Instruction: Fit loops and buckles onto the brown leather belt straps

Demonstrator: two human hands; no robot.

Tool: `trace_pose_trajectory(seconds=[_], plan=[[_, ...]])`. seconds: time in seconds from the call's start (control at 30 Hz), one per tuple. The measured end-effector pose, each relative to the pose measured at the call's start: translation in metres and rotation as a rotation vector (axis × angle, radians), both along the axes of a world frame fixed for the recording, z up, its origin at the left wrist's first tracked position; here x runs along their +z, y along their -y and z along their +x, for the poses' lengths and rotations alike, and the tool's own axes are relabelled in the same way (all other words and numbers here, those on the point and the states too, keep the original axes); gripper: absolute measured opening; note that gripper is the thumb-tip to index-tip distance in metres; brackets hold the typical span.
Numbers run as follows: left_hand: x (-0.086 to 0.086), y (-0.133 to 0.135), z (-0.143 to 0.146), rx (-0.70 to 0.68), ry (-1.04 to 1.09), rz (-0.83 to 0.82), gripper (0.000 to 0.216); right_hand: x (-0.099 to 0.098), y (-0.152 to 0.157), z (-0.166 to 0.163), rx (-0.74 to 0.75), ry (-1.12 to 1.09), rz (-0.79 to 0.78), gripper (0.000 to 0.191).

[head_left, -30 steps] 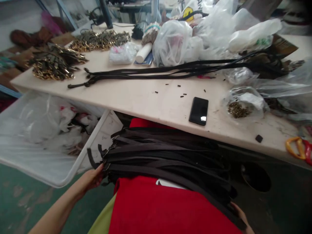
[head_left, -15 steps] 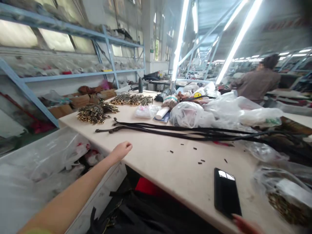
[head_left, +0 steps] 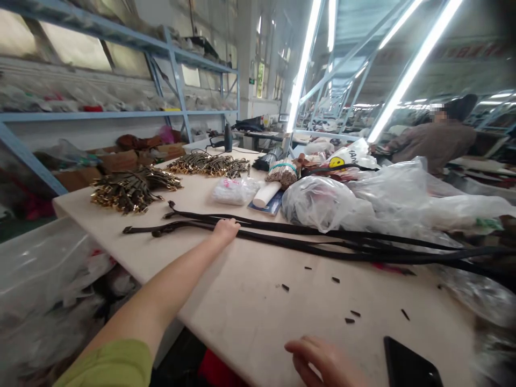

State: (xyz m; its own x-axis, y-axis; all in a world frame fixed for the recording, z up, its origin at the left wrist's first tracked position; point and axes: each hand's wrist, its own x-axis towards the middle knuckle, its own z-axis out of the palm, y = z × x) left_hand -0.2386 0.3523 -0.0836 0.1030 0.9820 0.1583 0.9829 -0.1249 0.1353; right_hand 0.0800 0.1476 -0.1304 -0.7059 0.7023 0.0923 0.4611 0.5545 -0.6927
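Observation:
Long black straps (head_left: 290,228) run across the table from the left towards the right edge, with small dark fittings at their near-left ends. My left hand (head_left: 227,230) lies over these straps, its fingers closed around at least part of the bundle; the fingertips are partly hidden. Low in the view, my right hand (head_left: 318,361) hovers by the table's front edge, empty, fingers loosely bent and apart. To its right lies a black phone (head_left: 411,363). Several short dark strap offcuts (head_left: 336,280) are scattered between the hand and the straps.
Piles of short straps with brass-coloured ends (head_left: 131,188) stand at the table's back left. Clear plastic bags (head_left: 318,199), a white roll (head_left: 266,194) and a banded bundle (head_left: 282,173) sit behind the long straps. A person (head_left: 439,140) is at the far right.
My left hand has moved forward and right, from the table's near edge onto the black straps. My right hand has come away from the phone, leftward. The view has shifted as well.

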Motion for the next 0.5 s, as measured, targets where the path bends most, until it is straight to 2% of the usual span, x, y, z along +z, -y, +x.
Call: trace_pose_trajectory(seconds=[0.1,0.17,0.23,0.3,0.33,0.4,0.47,0.5], plan=[[0.007,0.010,0.022,-0.060,0.077,0.000,0.013,0.003,-0.017,-0.015,-0.185,-0.080,-0.256,0.027],[0.012,0.036,0.042,-0.109,0.149,0.000,0.017,0.002,-0.031,-0.025,-0.336,-0.236,-0.588,0.036],[0.012,0.074,0.064,-0.150,0.237,-0.022,0.018,0.003,-0.044,-0.034,-0.425,-0.529,-1.009,0.045],[0.006,0.117,0.086,-0.167,0.346,-0.074,0.013,0.007,-0.056,-0.043,-0.482,-0.911,-1.321,0.040],[0.001,0.137,0.096,-0.159,0.406,-0.098,0.011,0.011,-0.060,-0.046,-0.515,-1.096,-1.397,0.033],[-0.008,0.171,0.111,-0.103,0.576,-0.165,0.004,0.021,-0.062,-0.050,-0.587,-1.365,-1.431,0.017],[-0.014,0.190,0.120,-0.029,0.801,-0.290,0.019,0.033,-0.055,-0.049,-0.601,-1.485,-1.419,0.010],[-0.014,0.193,0.122,0.014,0.979,-0.375,0.027,0.039,-0.048,-0.047,-0.594,-1.498,-1.421,0.010]])
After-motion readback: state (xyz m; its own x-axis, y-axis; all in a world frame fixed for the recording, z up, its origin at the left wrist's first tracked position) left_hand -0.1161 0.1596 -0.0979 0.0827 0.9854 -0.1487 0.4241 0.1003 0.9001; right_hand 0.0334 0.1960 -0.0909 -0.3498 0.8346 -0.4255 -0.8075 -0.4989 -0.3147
